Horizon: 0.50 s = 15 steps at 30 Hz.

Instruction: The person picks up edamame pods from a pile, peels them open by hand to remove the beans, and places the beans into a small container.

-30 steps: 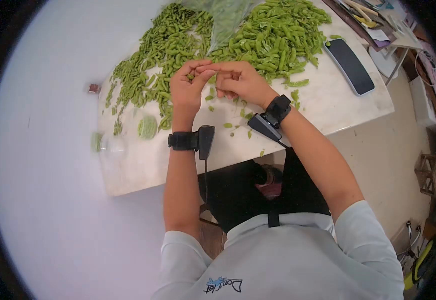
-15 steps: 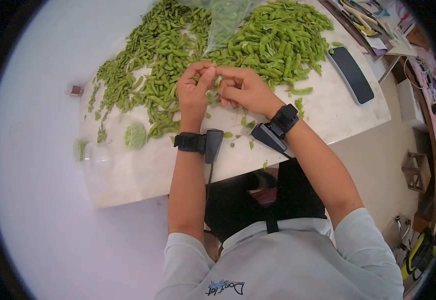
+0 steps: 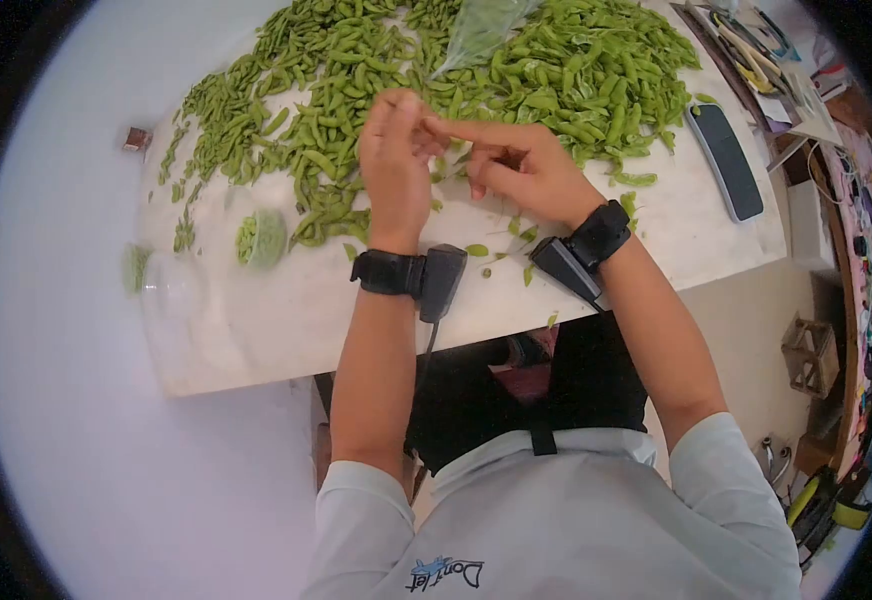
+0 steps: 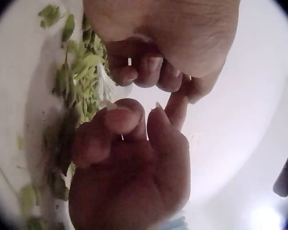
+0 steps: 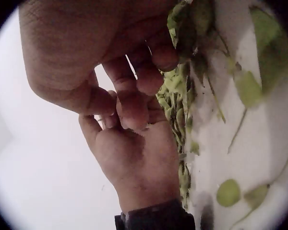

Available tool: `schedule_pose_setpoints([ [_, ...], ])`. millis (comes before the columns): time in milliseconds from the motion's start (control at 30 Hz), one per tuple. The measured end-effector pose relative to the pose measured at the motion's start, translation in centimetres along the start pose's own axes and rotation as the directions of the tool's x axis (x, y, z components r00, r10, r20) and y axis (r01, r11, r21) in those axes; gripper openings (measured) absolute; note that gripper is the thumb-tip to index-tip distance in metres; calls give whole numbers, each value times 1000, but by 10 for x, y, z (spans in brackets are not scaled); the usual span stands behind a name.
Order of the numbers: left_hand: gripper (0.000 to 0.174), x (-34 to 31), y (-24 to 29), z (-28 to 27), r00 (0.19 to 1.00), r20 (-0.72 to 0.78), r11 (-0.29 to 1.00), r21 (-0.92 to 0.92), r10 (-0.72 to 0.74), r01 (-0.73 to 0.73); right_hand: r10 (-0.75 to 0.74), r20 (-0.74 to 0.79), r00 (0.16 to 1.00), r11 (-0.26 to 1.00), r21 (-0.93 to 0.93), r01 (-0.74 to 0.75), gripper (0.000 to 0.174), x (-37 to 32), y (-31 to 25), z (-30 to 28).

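Note:
Both bare hands are raised over the near part of a heap of green soybean pods (image 3: pixel 346 100). My left hand (image 3: pixel 396 175) is palm inward with bent fingers; its thumb stands beside the fingertips in the left wrist view. My right hand (image 3: pixel 541 180) points its index finger across at the left fingertips, while its other fingers curve loosely and its thumb sits apart from the index. Nothing shows in the right hand. Whether a small bean or pod sits between the left fingertips I cannot tell. Loose pod bits (image 5: pixel 229 192) lie below the hands.
A second pile of pods (image 3: pixel 606 80) lies at back right, beside a clear plastic bag (image 3: pixel 481 35). Left of the hands stands a clear tub of shelled beans (image 3: pixel 261 240). A phone (image 3: pixel 726 165) lies on the right of the white table (image 3: pixel 256 350), near a cluttered side shelf (image 3: pixel 756 70).
The left hand has turned and its fingers have lifted away from their closer pinch near the right fingertips. The right index stays stretched toward it. The head view has shifted slightly.

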State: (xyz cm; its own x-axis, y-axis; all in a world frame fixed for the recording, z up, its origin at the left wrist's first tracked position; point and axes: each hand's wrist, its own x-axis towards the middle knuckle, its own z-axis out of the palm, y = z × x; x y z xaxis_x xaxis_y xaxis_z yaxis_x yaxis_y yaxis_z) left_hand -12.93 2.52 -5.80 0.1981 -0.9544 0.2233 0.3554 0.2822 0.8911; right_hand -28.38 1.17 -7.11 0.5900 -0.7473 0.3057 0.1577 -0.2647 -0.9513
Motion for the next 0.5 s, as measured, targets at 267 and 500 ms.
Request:
schedule_pose_setpoints([
  [267,32,5,-9,-19,995,96,988,-153,1,14,13,11,1000,1000,-22,-13,49,-1,-2,-1],
  [500,29,6,-9,-15,977,196,957,-259,-79,129,144,-103,984,988,-43,-149,22,2,-4,-6],
])
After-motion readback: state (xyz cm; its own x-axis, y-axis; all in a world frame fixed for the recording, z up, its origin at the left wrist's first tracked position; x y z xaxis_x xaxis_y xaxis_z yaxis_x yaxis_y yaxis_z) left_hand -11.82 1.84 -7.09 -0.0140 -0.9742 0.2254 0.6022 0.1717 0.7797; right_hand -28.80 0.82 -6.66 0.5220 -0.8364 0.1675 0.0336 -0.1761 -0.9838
